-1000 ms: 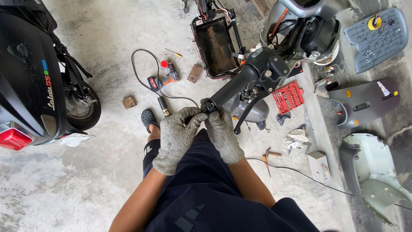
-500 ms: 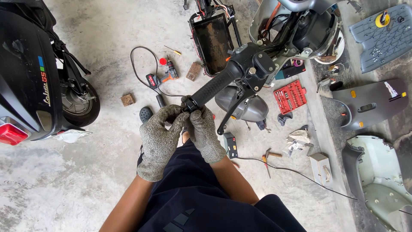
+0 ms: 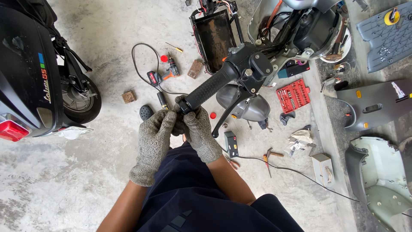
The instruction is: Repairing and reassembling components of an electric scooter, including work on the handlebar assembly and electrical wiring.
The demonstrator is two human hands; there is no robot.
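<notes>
Meeting at handlebar grip [image 3: 209, 89] end | left hand [image 3: 155, 139], right hand [image 3: 198, 131] curled, apparently pinching something hidden | bare floor [image 3: 64, 180] left

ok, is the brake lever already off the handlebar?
No. The brake lever is on its mount below the black handlebar grip, whose end both gloved hands, left hand and right hand, meet at.

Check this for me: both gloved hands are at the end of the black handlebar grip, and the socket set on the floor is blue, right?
Not quite. The socket set is red, as the head view shows. Both gloved hands, left hand and right hand, are at the end of the black handlebar grip.
</notes>
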